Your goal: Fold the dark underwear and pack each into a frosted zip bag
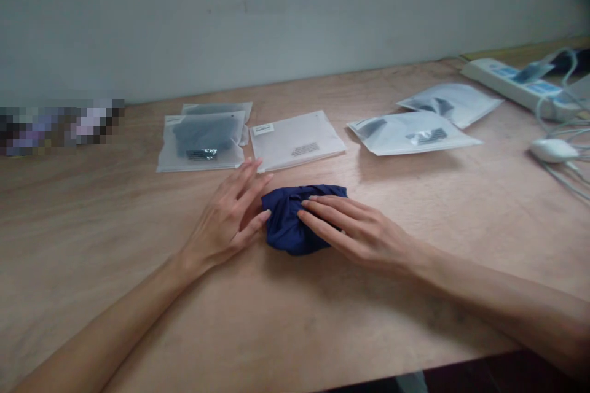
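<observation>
A dark blue piece of folded cloth [288, 230] lies bunched on the wooden table in front of me. My right hand [364, 227] rests flat on its right part, fingers stretched out and covering that side. At the cloth's left edge is my left hand [230, 215], its fingers spread and the thumb tip touching or almost touching the fabric. Just beyond the left fingertips lies a flat white zip bag [297, 138] with a small label and printed text.
At the back left, frosted bags [203, 138] with dark contents overlap. Two puffier white bags [415, 132] lie back right. A power strip [520, 86] and a white charger [553, 150] with cables sit far right. A wall [286, 18] stands behind the table [184, 325].
</observation>
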Motion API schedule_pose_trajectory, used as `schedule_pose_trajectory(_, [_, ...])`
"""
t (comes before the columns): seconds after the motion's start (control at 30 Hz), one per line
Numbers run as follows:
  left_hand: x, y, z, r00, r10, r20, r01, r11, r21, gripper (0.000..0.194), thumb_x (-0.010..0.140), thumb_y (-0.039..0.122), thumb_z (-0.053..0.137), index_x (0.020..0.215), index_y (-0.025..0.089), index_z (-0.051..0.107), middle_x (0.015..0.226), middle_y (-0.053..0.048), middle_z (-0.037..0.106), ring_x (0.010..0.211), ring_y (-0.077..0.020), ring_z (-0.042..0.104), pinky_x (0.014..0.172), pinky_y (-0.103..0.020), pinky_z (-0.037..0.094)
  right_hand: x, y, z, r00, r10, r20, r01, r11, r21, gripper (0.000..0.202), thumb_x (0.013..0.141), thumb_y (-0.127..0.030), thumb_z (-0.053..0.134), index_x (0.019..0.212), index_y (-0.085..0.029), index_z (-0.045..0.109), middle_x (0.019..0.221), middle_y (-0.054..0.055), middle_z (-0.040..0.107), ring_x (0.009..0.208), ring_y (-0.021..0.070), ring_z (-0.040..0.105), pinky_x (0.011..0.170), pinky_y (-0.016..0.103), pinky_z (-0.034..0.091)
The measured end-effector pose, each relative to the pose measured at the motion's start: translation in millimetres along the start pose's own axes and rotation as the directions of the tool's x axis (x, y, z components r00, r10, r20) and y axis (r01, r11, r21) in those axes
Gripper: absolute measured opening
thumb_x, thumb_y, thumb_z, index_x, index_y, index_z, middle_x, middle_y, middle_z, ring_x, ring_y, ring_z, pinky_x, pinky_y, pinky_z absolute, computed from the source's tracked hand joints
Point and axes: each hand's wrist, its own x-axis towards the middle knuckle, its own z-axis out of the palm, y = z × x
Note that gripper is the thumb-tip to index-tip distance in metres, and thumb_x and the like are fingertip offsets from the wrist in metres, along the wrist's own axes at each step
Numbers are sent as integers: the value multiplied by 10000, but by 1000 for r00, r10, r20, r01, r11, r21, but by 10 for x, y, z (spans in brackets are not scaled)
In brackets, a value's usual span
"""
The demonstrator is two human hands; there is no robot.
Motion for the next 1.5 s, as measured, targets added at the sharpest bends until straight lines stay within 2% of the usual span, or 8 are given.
schedule_pose_trajectory(0.07, [17, -41, 32, 996, 14, 86, -15, 1000, 8, 571, 1036, 423, 454, 1561, 214, 370, 1696, -114, 184, 1572, -344, 176, 1254, -595, 252, 0, 18, -8, 998, -57, -18, 57, 998, 33, 350, 1005, -87, 470, 1327, -35, 596, 1291, 181, 691, 1227, 274, 647, 1029, 417, 575])
schedule_pose_trajectory(0.17, [0, -71, 48, 994, 27, 103, -27, 1000, 4, 570, 1046, 443, 417, 1557, 194, 378, 1655, -112, 313, 1556, -327, 241, 1259, -592, 253, 6, 39, -14, 995, -93, -41, 97, 991, 89, 318, 1020, -118, 473, 1296, -57, 619, 1247, 162, 715, 1213, 252, 655, 1010, 401, 585])
schedule_pose_trajectory(0.27, [-34, -52, 35, 1000, 18, 2, -18, 1000, -1, 494, 1041, 408, 438, 1457, 150, 502, 1525, -125, 515, 1462, -294, 435, 1247, -531, 331, 17, 55, -20, 991, -115, -69, 123, 985, 117, 280, 1020, -125, 482, 1240, -66, 645, 1199, 152, 734, 1167, 250, 678, 979, 396, 600])
schedule_pose_trajectory(0.4, [-47, -11, 31, 979, 3, -202, 10, 998, 63, 165, 1003, 267, 548, 1023, 174, 682, 1142, -72, 741, 1143, -211, 692, 1149, -392, 480, 25, 70, -39, 989, -129, -67, 136, 983, 121, 262, 1014, -116, 486, 1206, -65, 657, 1214, 155, 729, 1163, 270, 682, 960, 408, 608])
schedule_pose_trajectory(0.63, [-78, -79, 74, 962, 103, -253, -52, 979, 199, 147, 985, 209, 617, 1122, 201, 669, 1079, -22, 774, 1018, -189, 746, 964, -293, 577, 26, 54, -45, 974, -213, -75, 223, 961, 164, 276, 1015, -144, 513, 1235, -71, 664, 1241, 163, 721, 1188, 254, 679, 1027, 394, 576])
schedule_pose_trajectory(0.9, [-64, -4, 40, 946, 122, -300, -51, 971, 233, 39, 960, 207, 660, 992, 197, 679, 936, -16, 772, 855, -164, 753, 845, -254, 587, 42, 36, -55, 971, -226, -75, 234, 966, 114, 296, 1024, -135, 495, 1264, -88, 663, 1286, 132, 709, 1224, 223, 664, 1095, 398, 534])
schedule_pose_trajectory(1.17, [-98, -13, 29, 952, 241, -189, -214, 964, 156, 240, 991, 107, 567, 1181, 176, 695, 1298, -74, 708, 1130, -171, 718, 1002, -270, 582, 43, 25, -51, 971, -230, -68, 236, 965, 112, 312, 1038, -145, 465, 1270, -96, 668, 1314, 113, 695, 1268, 217, 635, 1117, 390, 521])
schedule_pose_trajectory(1.5, [-87, 58, 25, 944, 201, -262, -169, 976, 138, 214, 951, 78, 592, 1082, 179, 727, 1110, -34, 773, 957, -135, 754, 879, -204, 597, 67, -2, -71, 968, -241, -74, 246, 967, 65, 311, 1039, -154, 473, 1274, -100, 668, 1330, 89, 689, 1283, 214, 623, 1135, 382, 506])
